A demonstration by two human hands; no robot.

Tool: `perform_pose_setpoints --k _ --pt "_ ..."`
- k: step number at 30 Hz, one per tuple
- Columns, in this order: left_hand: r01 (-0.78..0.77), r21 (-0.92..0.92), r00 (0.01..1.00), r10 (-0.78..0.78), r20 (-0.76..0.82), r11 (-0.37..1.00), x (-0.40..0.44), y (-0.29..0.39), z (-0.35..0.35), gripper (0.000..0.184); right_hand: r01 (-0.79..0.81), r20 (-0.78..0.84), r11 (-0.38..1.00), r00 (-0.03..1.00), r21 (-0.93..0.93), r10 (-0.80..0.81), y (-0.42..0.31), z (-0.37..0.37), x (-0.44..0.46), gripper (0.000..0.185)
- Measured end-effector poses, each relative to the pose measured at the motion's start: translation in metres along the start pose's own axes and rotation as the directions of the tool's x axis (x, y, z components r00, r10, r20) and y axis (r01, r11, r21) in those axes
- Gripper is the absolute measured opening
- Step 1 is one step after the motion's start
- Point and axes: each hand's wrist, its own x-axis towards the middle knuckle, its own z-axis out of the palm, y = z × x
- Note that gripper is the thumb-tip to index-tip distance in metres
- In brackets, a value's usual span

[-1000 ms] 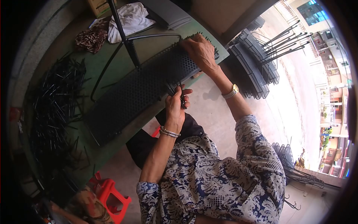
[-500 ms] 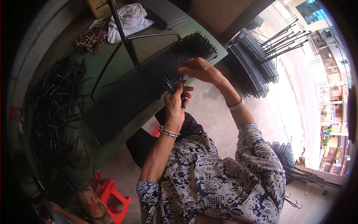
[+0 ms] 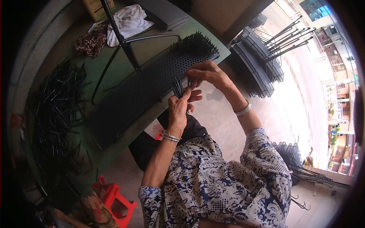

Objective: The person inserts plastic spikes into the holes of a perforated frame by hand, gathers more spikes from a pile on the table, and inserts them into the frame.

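A bundle of thin black rods [image 3: 177, 88] is gripped in my left hand [image 3: 178, 112], the tips fanning up past the thumb. My right hand [image 3: 211, 75] meets it from above, its fingers pinched on a dark rod end beside the bundle; the fingertips are partly hidden. Just beyond both hands lies a long black perforated panel [image 3: 140, 86] on the green table [image 3: 91, 72]. Many short black rods [image 3: 197, 43] stand upright in the panel's far right end.
A large heap of loose black rods [image 3: 59, 110] covers the table's left side. A black metal frame [image 3: 123, 43] rises behind the panel. White cloth [image 3: 127, 22] lies at the back. Stacked dark racks [image 3: 254, 60] stand right; a red stool [image 3: 118, 205] is below the table.
My right hand has come down and closed its fingers by the rods, where before it was held loosely above. My left hand has turned slightly, tilting the bundle more upright.
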Motion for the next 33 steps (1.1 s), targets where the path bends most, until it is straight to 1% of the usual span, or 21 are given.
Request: perform_pose_setpoints --k 2,3,5,6,7,9,10,12,14,15,17,19,21,23,24,25,27,28,30,32,33 --pt "0.057 -0.043 0.998 -0.056 0.011 0.997 0.005 -0.005 -0.004 0.039 0.157 -0.174 0.988 0.972 -0.006 -0.155 0.002 -0.003 -0.003 0.026" --pt "0.082 -0.048 0.997 -0.082 -0.005 0.995 0.004 0.0 -0.004 0.041 0.135 -0.277 0.989 0.95 -0.063 -0.147 0.0 -0.009 0.001 0.022" --pt "0.135 -0.091 0.99 -0.138 -0.03 0.987 0.008 0.001 -0.01 0.04 0.252 -0.479 0.919 0.793 -0.303 -0.376 -0.003 -0.015 0.007 0.02" --pt "0.137 -0.091 0.99 -0.14 -0.027 0.986 0.011 -0.003 -0.013 0.04 0.255 -0.556 0.901 0.717 -0.351 -0.42 -0.003 -0.016 0.013 0.017" --pt "0.152 -0.146 0.987 -0.157 -0.027 0.978 0.014 -0.006 -0.016 0.035 0.255 -0.556 0.901 0.717 -0.352 -0.42 -0.002 -0.017 0.019 0.017" --pt "0.165 -0.202 0.984 -0.174 -0.029 0.965 0.016 -0.005 -0.016 0.031 0.272 -0.59 0.843 0.615 -0.464 -0.523 0.001 -0.02 0.029 0.013" --pt "0.126 -0.209 0.991 -0.131 -0.006 0.97 0.013 0.0 -0.013 0.029 0.271 -0.59 0.845 0.618 -0.461 -0.52 0.004 -0.022 0.034 0.013" --pt "0.087 -0.218 0.996 -0.087 0.013 0.972 0.012 0.001 -0.01 0.027 0.241 -0.537 0.758 0.578 -0.606 -0.614 0.011 -0.024 0.041 0.015" --pt "0.074 -0.263 0.988 -0.107 -0.115 0.962 0.016 -0.005 -0.011 0.028 0.239 -0.531 0.745 0.57 -0.623 -0.627 0.023 -0.023 0.048 0.015" --pt "0.073 -0.263 0.988 -0.106 -0.114 0.962 0.018 -0.009 -0.015 0.028 0.236 -0.524 0.731 0.561 -0.641 -0.641 0.022 -0.021 0.05 0.015" --pt "0.066 -0.266 0.997 -0.073 -0.018 0.962 0.02 -0.018 -0.024 0.026 0.24 -0.514 0.718 0.556 -0.653 -0.654 0.019 -0.02 0.05 0.016" --pt "0.061 -0.252 0.995 -0.08 -0.067 0.966 0.013 -0.009 -0.016 0.025 0.219 -0.493 0.723 0.602 -0.655 -0.629 0.014 -0.021 0.047 0.016" --pt "0.051 -0.237 0.99 -0.08 -0.113 0.97 0.01 -0.007 -0.01 0.024 0.205 -0.473 0.696 0.601 -0.688 -0.644 0.014 -0.022 0.047 0.016" --pt "0.192 -0.245 0.958 -0.236 -0.164 0.95 0.008 -0.008 -0.01 0.024 0.196 -0.449 0.666 0.601 -0.72 -0.662 0.014 -0.024 0.05 0.015" --pt "0.154 -0.313 0.98 -0.186 -0.076 0.937 0.009 -0.012 -0.012 0.025 0.207 -0.443 0.669 0.606 -0.714 -0.66 0.016 -0.025 0.051 0.014" --pt "0.154 -0.315 0.979 -0.188 -0.078 0.937 0.009 -0.015 -0.013 0.025 0.217 -0.439 0.673 0.612 -0.707 -0.658 0.019 -0.025 0.052 0.014" --pt "0.062 -0.345 0.998 -0.069 -0.009 0.937 0.011 -0.017 -0.014 0.026 0.187 -0.401 0.651 0.653 -0.736 -0.642 0.022 -0.029 0.054 0.014" --pt "0.061 -0.345 0.998 -0.067 -0.007 0.937 0.012 -0.017 -0.012 0.026 0.157 -0.367 0.626 0.692 -0.764 -0.622 0.023 -0.03 0.054 0.015" --pt "0.106 -0.323 0.98 -0.154 -0.129 0.941 0.013 -0.015 -0.009 0.025 0.108 -0.372 0.583 0.673 -0.806 -0.639 0.025 -0.027 0.056 0.016" --pt "0.069 -0.349 0.988 -0.112 -0.104 0.935 0.01 -0.015 -0.007 0.025 0.06 -0.373 0.539 0.658 -0.84 -0.654 0.023 -0.026 0.058 0.016" --pt "0.039 -0.374 0.994 -0.074 -0.08 0.926 0.008 -0.015 -0.007 0.025 0.027 -0.328 0.471 0.682 -0.882 -0.654 0.022 -0.026 0.058 0.017"
